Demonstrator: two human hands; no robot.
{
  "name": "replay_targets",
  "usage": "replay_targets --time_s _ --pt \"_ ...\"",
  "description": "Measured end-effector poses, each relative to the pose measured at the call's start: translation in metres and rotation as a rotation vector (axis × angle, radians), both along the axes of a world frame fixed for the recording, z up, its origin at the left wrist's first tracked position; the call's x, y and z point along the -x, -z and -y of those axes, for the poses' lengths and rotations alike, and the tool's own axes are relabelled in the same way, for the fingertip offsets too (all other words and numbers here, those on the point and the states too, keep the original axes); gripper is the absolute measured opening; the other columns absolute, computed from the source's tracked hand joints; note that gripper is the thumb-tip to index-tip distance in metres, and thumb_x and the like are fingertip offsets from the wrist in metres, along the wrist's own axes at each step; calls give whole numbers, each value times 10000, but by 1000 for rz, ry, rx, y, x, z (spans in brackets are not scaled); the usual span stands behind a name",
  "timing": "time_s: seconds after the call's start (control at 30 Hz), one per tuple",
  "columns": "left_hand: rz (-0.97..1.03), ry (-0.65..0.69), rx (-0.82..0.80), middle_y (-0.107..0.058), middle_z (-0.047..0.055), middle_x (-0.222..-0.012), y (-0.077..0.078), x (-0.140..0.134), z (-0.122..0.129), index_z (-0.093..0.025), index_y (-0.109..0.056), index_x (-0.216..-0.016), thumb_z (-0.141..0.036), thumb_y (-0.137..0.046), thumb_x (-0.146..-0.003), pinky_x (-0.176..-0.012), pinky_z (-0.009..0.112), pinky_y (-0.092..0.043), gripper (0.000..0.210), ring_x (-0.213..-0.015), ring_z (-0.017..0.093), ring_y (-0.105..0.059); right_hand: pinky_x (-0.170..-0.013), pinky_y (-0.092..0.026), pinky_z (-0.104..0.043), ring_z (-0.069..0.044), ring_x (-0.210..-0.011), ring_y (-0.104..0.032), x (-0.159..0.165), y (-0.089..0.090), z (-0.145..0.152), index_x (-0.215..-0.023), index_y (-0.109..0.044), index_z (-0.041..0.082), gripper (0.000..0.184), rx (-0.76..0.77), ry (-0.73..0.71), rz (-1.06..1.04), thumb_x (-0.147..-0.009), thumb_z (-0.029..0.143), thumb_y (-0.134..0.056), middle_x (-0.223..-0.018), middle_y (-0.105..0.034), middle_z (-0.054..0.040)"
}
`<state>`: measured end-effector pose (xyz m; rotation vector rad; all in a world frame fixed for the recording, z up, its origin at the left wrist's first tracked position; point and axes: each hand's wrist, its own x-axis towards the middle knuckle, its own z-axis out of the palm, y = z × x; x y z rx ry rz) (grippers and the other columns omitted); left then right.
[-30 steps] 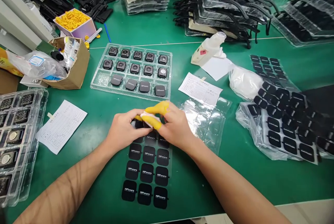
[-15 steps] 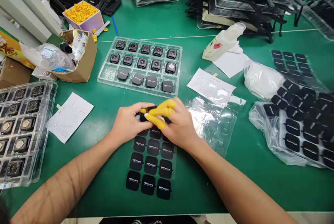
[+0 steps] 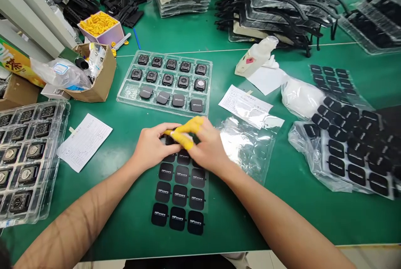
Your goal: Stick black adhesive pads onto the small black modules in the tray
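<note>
Steadying left hand [image 3: 152, 148]: pinches half-hidden, apparent watch body [image 3: 169, 140].
Right hand [image 3: 208, 145]: yellow finger cots [image 3: 192, 125] grip white wipe [image 3: 187, 136]; light pressure suits.

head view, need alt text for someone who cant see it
Left hand and right hand, the latter wearing yellow finger cots, meet around a mostly hidden dark item over rows of black HiFuture stickers on a green table; beyond sits a clear tray of watch cases.

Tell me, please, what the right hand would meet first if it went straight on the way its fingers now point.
Pointing leftward, the right hand would probably first meet the dark piece held in the left hand, though the overlap hides any contact and depth.
</note>
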<state>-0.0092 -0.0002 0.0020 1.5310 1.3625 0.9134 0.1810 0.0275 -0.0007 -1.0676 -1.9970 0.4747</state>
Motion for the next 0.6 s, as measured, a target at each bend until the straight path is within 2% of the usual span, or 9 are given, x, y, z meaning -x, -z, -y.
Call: replay_targets --time_s 0.13,0.2,0.23,0.3,0.4,0.5,0.6 --pt "36 -12 13 -822 30 -1034 -1 0 1 -237 -779 -1177 -341 -909 -680 -852 319 -629 524 -924 220 -776 -898 -503 -516 -301 -1000 -586 -18 7 -9 -969 -745 227 124 -4 320 150 -954 279 -633 -974 -700 -111" --pt "57 -22 -6 -822 27 -1015 -1 0 2 -241 -775 -1180 -348 -908 -694 -859 319 -634 515 -919 214 -778 -944 -495 -552 -323 -1067 -584 -24 3 -2 -1076 -732 225 172 -45 376 142 -963 268 -610 -1074 -694 -137" --pt "73 -30 -23 -821 29 -1017 -1 0 2 -239 -773 -1180 -350 -909 -697 -868 320 -635 514 -924 212 -779 -952 -503 -550 -320 -1084 -596 -23 0 4 -1129 -716 234 200 -53 358 109 -970 263 -597 -1112 -694 -138" --pt "110 -36 -67 -819 38 -1044 -1 0 2 -226 -767 -1179 -353 -914 -698 -895 324 -636 519 -949 214 -780 -946 -538 -516 -296 -1088 -640 -17 -4 15 -1191 -683 263 241 -10 230 29 -974 246 -581 -1144 -711 -118" --pt "135 -19 -149 -815 56 -1090 -3 2 3 -209 -757 -1184 -346 -917 -695 -920 330 -637 533 -987 223 -780 -920 -591 -459 -254 -1050 -705 -5 -4 24 -1210 -661 289 299 187 42 -57 -936 198 -582 -1131 -749 -75" --pt "64 -3 -252 -819 52 -1086 -1 2 5 -215 -753 -1181 -328 -907 -713 -891 320 -648 505 -970 220 -786 -898 -618 -426 -221 -949 -744 -2 -2 23 -1194 -657 278 342 419 25 -173 -874 165 -610 -1073 -777 -46" --pt "-72 30 -458 -821 41 -1092 3 -1 8 -230 -745 -1185 -295 -880 -761 -910 328 -651 449 -1003 225 -789 -897 -622 -416 -209 -911 -754 -6 -5 20 -1154 -654 276 323 570 63 -267 -850 170 -633 -1042 -784 -37"
